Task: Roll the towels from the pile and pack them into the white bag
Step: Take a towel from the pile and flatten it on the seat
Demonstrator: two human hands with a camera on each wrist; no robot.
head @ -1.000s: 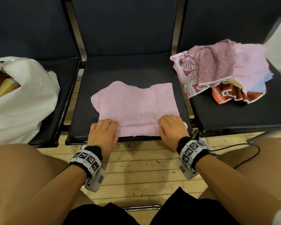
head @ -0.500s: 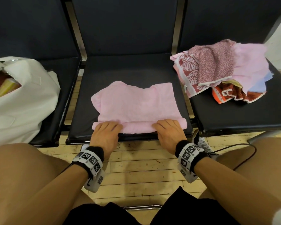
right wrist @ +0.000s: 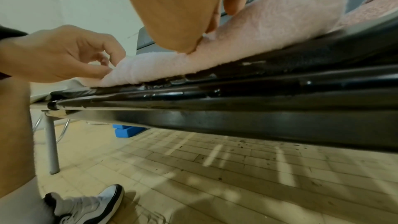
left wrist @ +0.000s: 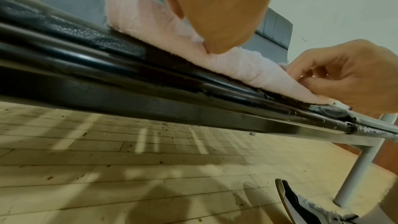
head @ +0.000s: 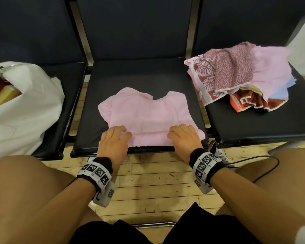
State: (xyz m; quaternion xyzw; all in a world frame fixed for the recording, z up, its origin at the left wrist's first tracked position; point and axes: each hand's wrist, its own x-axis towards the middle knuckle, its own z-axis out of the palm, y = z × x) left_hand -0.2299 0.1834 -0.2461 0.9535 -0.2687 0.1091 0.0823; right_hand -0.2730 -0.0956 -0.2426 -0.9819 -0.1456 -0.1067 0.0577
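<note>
On left seat, white bag (head: 25, 110) with yellow and red contents; both grips pinching pink towel (head: 148, 117).

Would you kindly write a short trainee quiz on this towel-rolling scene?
1. True or false: both hands rest on the pink towel's near edge.
2. Where does the white bag sit? A) left seat B) middle seat C) floor
3. Fill in: the towel pile lies on the ____ seat.

Key: 1. True: left hand and right hand both grip the rolled edge. 2. A. 3. right.
</note>
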